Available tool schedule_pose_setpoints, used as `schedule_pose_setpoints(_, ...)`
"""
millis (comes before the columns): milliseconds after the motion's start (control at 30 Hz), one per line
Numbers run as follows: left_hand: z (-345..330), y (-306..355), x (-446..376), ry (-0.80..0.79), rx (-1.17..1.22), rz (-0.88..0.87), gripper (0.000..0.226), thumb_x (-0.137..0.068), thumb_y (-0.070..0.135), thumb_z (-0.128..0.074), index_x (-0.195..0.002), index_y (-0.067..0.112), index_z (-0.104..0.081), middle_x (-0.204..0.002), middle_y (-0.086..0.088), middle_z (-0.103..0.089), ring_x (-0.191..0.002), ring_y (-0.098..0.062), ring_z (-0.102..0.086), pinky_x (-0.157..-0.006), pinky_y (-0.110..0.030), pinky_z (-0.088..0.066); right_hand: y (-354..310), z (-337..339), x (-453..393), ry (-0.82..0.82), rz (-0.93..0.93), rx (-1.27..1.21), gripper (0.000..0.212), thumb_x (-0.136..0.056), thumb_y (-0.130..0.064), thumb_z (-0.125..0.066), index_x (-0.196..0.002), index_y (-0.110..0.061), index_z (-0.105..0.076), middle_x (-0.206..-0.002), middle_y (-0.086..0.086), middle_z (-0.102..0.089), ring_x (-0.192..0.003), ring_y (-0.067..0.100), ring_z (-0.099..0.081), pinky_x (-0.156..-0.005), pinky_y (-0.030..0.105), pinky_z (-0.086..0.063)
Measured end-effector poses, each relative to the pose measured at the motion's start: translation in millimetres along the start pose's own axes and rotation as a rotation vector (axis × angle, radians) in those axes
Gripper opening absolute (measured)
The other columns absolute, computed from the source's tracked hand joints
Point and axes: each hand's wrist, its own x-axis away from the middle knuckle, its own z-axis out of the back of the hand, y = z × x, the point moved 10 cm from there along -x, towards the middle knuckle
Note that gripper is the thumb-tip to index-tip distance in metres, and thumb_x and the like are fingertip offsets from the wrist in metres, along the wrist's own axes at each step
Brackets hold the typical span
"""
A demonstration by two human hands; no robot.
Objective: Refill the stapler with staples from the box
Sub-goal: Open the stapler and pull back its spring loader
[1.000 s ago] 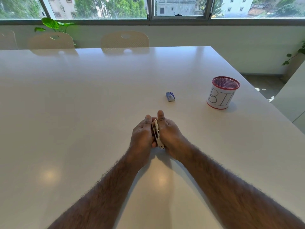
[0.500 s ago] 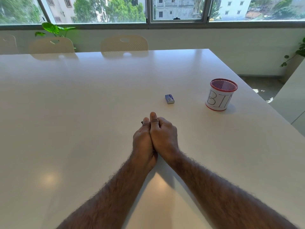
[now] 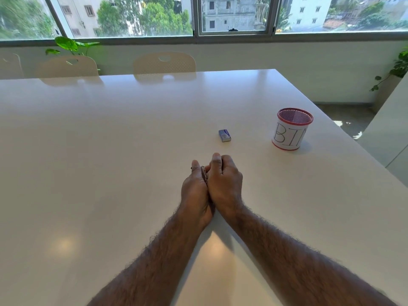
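The red-rimmed cup (image 3: 292, 129) says "BIN" (box print too small to read). Both hands, left hand (image 3: 195, 191) and right hand (image 3: 225, 184), are pressed together around the stapler (image 3: 204, 172); the staple box (image 3: 224, 135) sits on the table (image 3: 110, 151) just beyond them.

White table (image 3: 110, 173): small blue staple box (image 3: 225, 135) near middle, mesh "BIN" cup (image 3: 291, 131) to its right, well apart.
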Motion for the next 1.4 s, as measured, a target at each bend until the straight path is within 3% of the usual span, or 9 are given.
schedule_pose_setpoints(233, -6.3, -3.1, -2.3, 0.036, -0.089, 0.082, 0.047, -0.098, 0.043, -0.042, -0.093, 0.003, -0.067, -0.082, -0.014, -0.068, -0.077, -0.023, -0.065, -0.079, -0.036, -0.052, -12.2, 18.7, -5.9, -0.019, 0.021, -0.101, 0.022, -0.076, -0.016, -0.046, -0.065, -0.014, -0.065, -0.060, -0.001, -0.066, -0.056, 0.015, -0.061, -0.049, 0.030, -0.050)
schedule_pose_setpoints(400, -12.2, -3.5, -9.1, 0.004, -0.082, 0.148, 0.058, -0.099, 0.049, -0.032, -0.109, 0.000, -0.062, -0.096, -0.017, -0.073, -0.080, -0.025, -0.073, -0.063, -0.033, -0.059, -38.3, 45.7, -8.0, -0.062, 0.130, -0.096, 0.031, -0.077, -0.015, -0.051, -0.052, -0.012, -0.068, -0.050, -0.002, -0.068, -0.044, 0.008, -0.063, -0.041, 0.019, -0.047)
schedule_pose_setpoints(600, -23.9, -11.7, -12.7, -0.104, -0.012, 0.186, 0.060, -0.098, 0.053, -0.030, -0.114, 0.000, -0.053, -0.074, -0.014, -0.068, -0.063, -0.024, -0.067, -0.064, -0.038, -0.056, -27.5, 34.8, -3.4, -0.514, -0.155, -0.274, 0.043, -0.093, -0.026, -0.049, -0.061, -0.007, -0.072, -0.065, 0.020, -0.070, -0.048, 0.026, -0.060, -0.044, 0.026, -0.045)
schedule_pose_setpoints(733, -28.4, -18.3, -10.6, -0.160, -0.002, 0.211, 0.063, -0.097, 0.054, -0.028, -0.102, -0.002, -0.057, -0.065, -0.014, -0.063, -0.053, -0.024, -0.061, -0.052, -0.033, -0.054, -23.7, 42.6, -4.5, -0.379, -0.016, -0.139, 0.027, -0.093, -0.017, -0.057, -0.071, -0.010, -0.071, -0.059, 0.008, -0.069, -0.046, 0.021, -0.060, -0.039, 0.026, -0.047)
schedule_pose_setpoints(867, -20.7, -18.2, -7.7, -0.124, -0.039, 0.219, 0.067, -0.097, 0.052, -0.031, -0.114, -0.005, -0.061, -0.109, -0.024, -0.070, -0.096, -0.030, -0.071, -0.072, -0.035, -0.059, -31.7, 43.6, -0.1, -0.205, 0.280, 0.170, 0.006, -0.091, -0.017, -0.061, -0.091, -0.015, -0.067, -0.068, 0.000, -0.070, -0.055, 0.012, -0.068, -0.051, 0.028, -0.058)
schedule_pose_setpoints(967, -16.4, -17.7, -5.0, -0.108, -0.036, 0.244, 0.068, -0.096, 0.054, -0.036, -0.107, -0.005, -0.068, -0.106, -0.024, -0.071, -0.098, -0.031, -0.070, -0.075, -0.037, -0.058, -36.5, 32.3, 9.1, -0.216, 0.438, 0.285, 0.009, -0.089, -0.019, -0.062, -0.096, -0.016, -0.066, -0.078, -0.005, -0.065, -0.064, 0.008, -0.062, -0.059, 0.031, -0.058)
schedule_pose_setpoints(1033, -13.8, -17.8, -3.8, -0.114, -0.028, 0.259, 0.066, -0.095, 0.054, -0.038, -0.094, -0.001, -0.074, -0.095, -0.020, -0.073, -0.089, -0.029, -0.072, -0.066, -0.035, -0.059, -35.7, 23.7, 13.7, -0.250, 0.474, 0.308, 0.012, -0.090, -0.022, -0.062, -0.101, -0.017, -0.064, -0.088, -0.006, -0.064, -0.070, 0.007, -0.062, -0.064, 0.030, -0.058)
schedule_pose_setpoints(1167, -7.6, -13.4, -2.4, -0.066, -0.032, 0.260, 0.057, -0.092, 0.054, -0.044, -0.104, 0.004, -0.069, -0.094, -0.015, -0.074, -0.086, -0.027, -0.073, -0.062, -0.036, -0.059, -31.6, 11.6, 19.2, -0.274, 0.483, 0.305, 0.021, -0.093, -0.024, -0.056, -0.114, -0.019, -0.059, -0.102, -0.005, -0.064, -0.080, 0.006, -0.063, -0.071, 0.029, -0.059)
schedule_pose_setpoints(1400, -10.3, -9.9, 4.9, -0.043, -0.095, 0.294, 0.070, -0.093, 0.058, -0.038, -0.129, 0.001, -0.057, -0.117, -0.018, -0.066, -0.103, -0.029, -0.066, -0.093, -0.041, -0.052, -32.9, 5.8, 25.6, -0.261, 0.484, 0.294, 0.015, -0.096, -0.022, -0.049, -0.107, -0.022, -0.058, -0.096, -0.005, -0.062, -0.080, 0.005, -0.060, -0.069, 0.030, -0.055)
